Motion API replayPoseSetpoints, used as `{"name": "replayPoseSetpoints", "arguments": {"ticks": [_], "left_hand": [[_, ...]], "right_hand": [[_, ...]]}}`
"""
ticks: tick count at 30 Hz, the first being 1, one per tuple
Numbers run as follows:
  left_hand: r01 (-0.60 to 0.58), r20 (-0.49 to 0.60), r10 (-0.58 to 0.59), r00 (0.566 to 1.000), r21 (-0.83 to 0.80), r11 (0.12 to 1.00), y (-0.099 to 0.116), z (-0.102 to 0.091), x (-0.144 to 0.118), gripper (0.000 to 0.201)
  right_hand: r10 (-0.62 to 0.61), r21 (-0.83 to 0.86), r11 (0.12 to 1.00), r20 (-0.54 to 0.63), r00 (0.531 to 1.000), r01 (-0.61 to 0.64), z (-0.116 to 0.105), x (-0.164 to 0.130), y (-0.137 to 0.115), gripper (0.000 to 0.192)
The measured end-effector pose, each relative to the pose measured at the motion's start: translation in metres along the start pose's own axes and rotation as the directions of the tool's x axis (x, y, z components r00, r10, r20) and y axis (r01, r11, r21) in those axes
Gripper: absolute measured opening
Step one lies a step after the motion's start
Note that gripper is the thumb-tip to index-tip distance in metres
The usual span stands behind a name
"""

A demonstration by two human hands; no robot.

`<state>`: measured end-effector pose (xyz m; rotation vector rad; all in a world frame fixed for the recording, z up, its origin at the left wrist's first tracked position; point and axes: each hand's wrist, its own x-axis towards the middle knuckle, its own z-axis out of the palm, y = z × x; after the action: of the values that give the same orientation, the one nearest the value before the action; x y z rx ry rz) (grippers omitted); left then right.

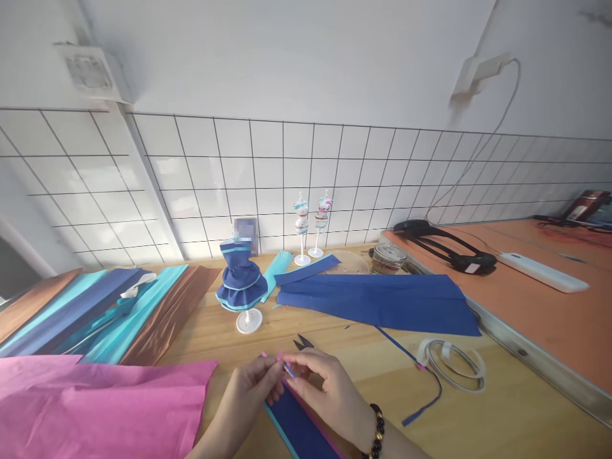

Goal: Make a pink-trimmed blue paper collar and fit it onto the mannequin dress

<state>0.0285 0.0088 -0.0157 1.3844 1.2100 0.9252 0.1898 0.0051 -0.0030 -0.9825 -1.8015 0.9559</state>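
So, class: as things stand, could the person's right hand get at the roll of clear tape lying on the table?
Probably yes. The roll of tape lies on bare wood to the right of the right hand, with only a thin blue strip between. But both hands are pinching a layered paper piece, so the right hand must let go first.

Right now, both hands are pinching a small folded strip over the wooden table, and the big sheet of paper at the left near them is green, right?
Not quite: the big sheet is pink, not green, as the head view shows. The rest holds: the left hand and right hand pinch a small folded strip over the wooden table.
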Motion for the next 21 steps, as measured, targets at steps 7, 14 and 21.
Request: {"name": "replayPoseSetpoints", "arguments": {"ticks": [7,14,21], "left_hand": [[-0.151,0.091,0.136,0.987,0.196,0.969,0.002,0.002,-0.009,0.044],[-0.152,0.097,0.137,0.986,0.177,0.972,-0.001,0.003,-0.009,0.041],[-0.117,0.041,0.115,0.992,0.038,0.992,0.007,0.004,-0.004,0.032]], "right_hand": [[0.054,-0.061,0.997,-0.041,0.998,-0.057,0.002,0.001,0.006,0.012],[-0.139,-0.269,0.95,0.086,0.987,0.157,0.003,-0.004,0.002,0.024],[0.009,0.021,1.0,0.013,1.0,-0.009,0.001,-0.003,0.0,0.02]]}}
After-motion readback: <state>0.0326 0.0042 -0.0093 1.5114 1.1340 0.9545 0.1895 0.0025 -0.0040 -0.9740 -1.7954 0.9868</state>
